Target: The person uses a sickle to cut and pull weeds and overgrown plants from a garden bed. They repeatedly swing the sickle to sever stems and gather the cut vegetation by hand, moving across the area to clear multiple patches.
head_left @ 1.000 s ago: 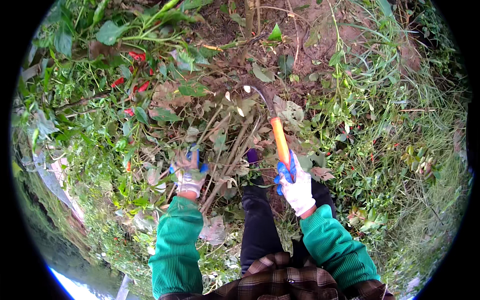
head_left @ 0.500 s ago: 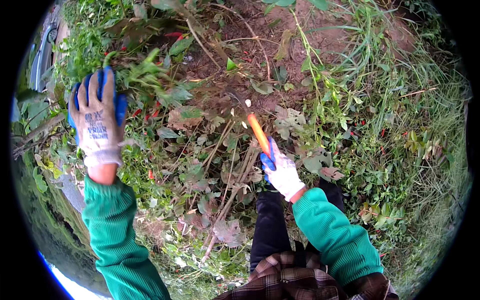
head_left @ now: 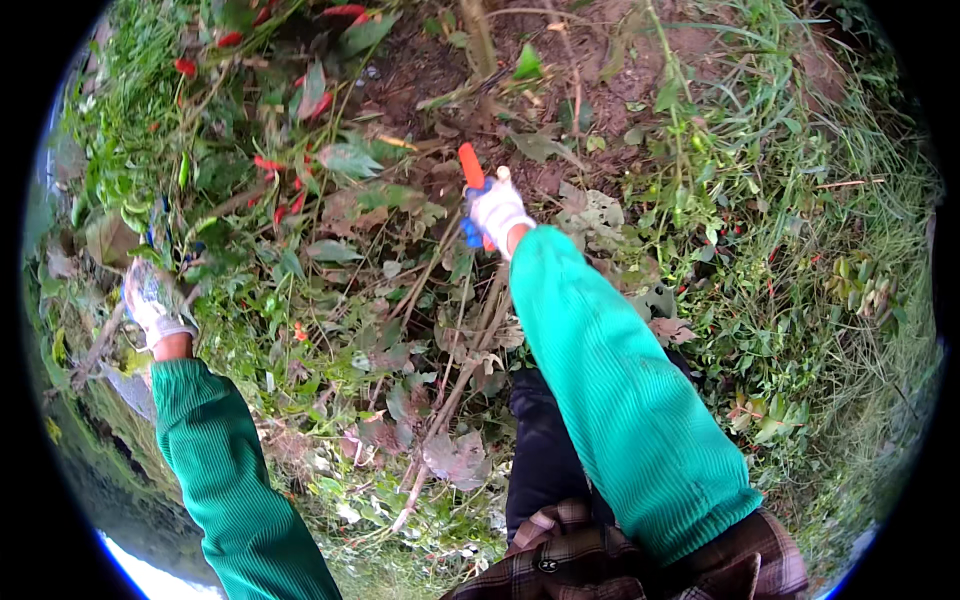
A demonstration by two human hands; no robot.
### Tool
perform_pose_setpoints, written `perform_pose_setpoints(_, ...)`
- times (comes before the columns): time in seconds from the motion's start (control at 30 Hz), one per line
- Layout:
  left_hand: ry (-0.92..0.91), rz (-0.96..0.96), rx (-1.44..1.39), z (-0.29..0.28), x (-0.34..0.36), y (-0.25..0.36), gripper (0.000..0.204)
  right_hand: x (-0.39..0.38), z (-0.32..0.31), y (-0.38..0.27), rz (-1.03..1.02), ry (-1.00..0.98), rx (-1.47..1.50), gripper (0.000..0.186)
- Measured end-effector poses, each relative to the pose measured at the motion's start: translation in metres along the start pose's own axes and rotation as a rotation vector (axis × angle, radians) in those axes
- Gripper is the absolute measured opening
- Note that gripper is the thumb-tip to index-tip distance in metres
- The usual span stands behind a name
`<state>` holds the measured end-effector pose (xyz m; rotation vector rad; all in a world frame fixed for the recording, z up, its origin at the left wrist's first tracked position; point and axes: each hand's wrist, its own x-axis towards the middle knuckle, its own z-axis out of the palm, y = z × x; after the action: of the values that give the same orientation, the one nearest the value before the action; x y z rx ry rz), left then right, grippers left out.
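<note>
We're outdoors here, on what looks like an overgrown pepper plot. Red peppers [head_left: 267,163] show all through the leafy plants [head_left: 150,95] to the left, and a patch of bare brown soil [head_left: 620,85] opens up ahead. Long grass [head_left: 830,200] crowds in at the right. Withered leaves [head_left: 458,462] and woody stems [head_left: 467,375] lie tangled in the middle, and off at the lower left there's a dark green slope [head_left: 130,490] with bright sky [head_left: 150,580] beyond.

Brown soil [head_left: 540,45], green grass [head_left: 850,240] at right, pale sky [head_left: 150,582] lower left.
</note>
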<state>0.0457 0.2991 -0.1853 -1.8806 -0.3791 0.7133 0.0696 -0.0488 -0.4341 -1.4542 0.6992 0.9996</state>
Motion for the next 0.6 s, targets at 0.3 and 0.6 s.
perform_pose_setpoints(0.3, -0.147, 0.129, -0.712, 0.134, -0.046, 0.082, 0.075, -0.096, -0.003, 0.038, 0.0, 0.057, 0.186, 0.01)
perform_pose_setpoints(0.6, -0.594, 0.039, -1.708, 0.271, -0.144, 0.158, 0.043, 0.03, 0.043, 0.02, 0.103, -0.109, -0.369, 0.016)
